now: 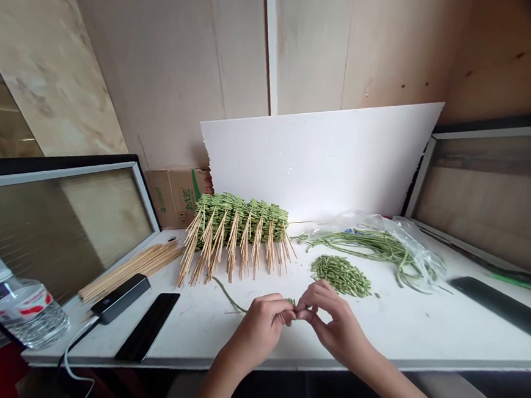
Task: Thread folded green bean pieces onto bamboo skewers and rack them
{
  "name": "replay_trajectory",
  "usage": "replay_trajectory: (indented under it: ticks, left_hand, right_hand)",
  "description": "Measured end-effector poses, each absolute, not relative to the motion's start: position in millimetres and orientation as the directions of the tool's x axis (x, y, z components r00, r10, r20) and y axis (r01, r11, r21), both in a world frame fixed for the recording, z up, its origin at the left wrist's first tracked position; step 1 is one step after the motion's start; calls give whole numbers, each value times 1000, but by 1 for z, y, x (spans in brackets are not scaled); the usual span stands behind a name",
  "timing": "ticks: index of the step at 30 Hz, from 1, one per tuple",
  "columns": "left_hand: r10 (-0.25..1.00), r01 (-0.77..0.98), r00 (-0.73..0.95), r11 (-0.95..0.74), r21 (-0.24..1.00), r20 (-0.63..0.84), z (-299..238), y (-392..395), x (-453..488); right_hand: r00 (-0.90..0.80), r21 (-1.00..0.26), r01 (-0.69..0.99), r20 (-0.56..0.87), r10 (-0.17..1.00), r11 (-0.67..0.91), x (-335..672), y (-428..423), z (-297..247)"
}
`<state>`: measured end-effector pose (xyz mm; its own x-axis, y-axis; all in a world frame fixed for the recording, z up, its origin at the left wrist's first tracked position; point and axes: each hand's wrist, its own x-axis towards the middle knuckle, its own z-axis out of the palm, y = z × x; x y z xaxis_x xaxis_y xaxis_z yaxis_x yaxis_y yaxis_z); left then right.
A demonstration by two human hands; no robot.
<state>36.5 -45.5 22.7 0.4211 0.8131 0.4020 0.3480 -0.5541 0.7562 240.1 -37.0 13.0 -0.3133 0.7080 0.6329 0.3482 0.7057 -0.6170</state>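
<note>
My left hand [264, 328] is closed around a long green bean [230, 297], whose tail trails out to the upper left over the white table. The fingertips of my right hand [325, 317] meet those of my left in a pinch at the bean's other end; the exact grip is partly hidden. Short green bits show just above the left fingertips. Beyond my right hand lies a heap of short cut bean pieces [342, 274]. Farther back, a stack of bean pieces threaded on wooden skewers [244, 222] has its bare stick ends pointing toward me.
Long whole beans [370, 243] spill from a clear plastic bag [414, 251] at right. Loose wooden skewers [135, 267], a black power bank [121, 298], a phone [149, 326] and a water bottle [26, 310] occupy the left. A dark flat object [513, 308] lies at far right.
</note>
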Motion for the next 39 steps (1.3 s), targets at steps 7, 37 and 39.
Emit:
replay_trajectory:
  ticks: [7, 37, 39]
  left_hand:
    - [837, 127, 358, -482, 867, 413, -3, -40, 53]
    - [931, 207, 237, -326, 922, 276, -8, -28, 42]
    - [953, 183, 175, -277, 943, 246, -10, -27, 44]
  right_hand:
    - [-301, -866, 80, 450, 841, 493, 236, -34, -2]
    - [-235, -419, 862, 169, 957, 286, 327, 5, 4]
    - [-265, -490, 807, 199, 943, 330, 318, -1, 8]
